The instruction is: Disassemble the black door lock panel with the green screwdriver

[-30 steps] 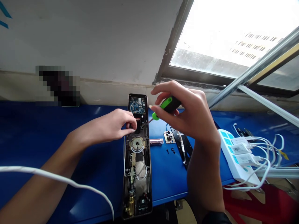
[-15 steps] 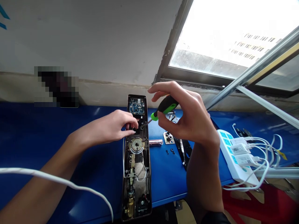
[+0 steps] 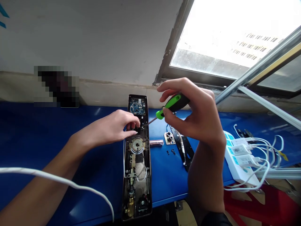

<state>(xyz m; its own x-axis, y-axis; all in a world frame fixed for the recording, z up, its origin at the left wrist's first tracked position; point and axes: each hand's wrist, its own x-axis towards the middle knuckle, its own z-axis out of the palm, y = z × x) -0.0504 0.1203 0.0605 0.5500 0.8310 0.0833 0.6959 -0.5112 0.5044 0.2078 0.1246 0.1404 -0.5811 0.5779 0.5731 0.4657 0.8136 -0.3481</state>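
Blue covers the broad table [image 3: 169, 179], and a bright window [image 3: 223, 47] slants above it towards 1 o'clock, taking the middle of the long dark casing as the centre of the dial. That casing [image 3: 149, 160] lies with its inner parts exposed, its length running from 12 to 6. Towards 8 and 9, a thick white cable [image 3: 58, 179] passes in front of the left forearm. At 3 o'clock a black plate [image 3: 189, 150] rests on the table, partly hidden by the right arm, and well beyond it on the same line sits a white power strip [image 3: 237, 169] loaded with plugs.

The left hand [image 3: 121, 125] reaches over the casing at 11, thumb and forefinger curled with a narrow gap; whether they grip anything I cannot tell. The right hand [image 3: 197, 110], at 2, pinches a green and black screwdriver [image 3: 174, 102] by its handle, forefinger raised clear, and the shaft slopes down to 7 with its tip inside the casing, just beside the left fingertips.

Inside the casing, a blue circuit board [image 3: 138, 109] sits at the 12 o'clock end and a round metal disc [image 3: 137, 145] nearer the middle. Close by at 2 lie a shiny pinkish cylinder [image 3: 156, 143] and a small pale board [image 3: 169, 138]; tiny dark screws [image 3: 173, 151] are scattered near 3
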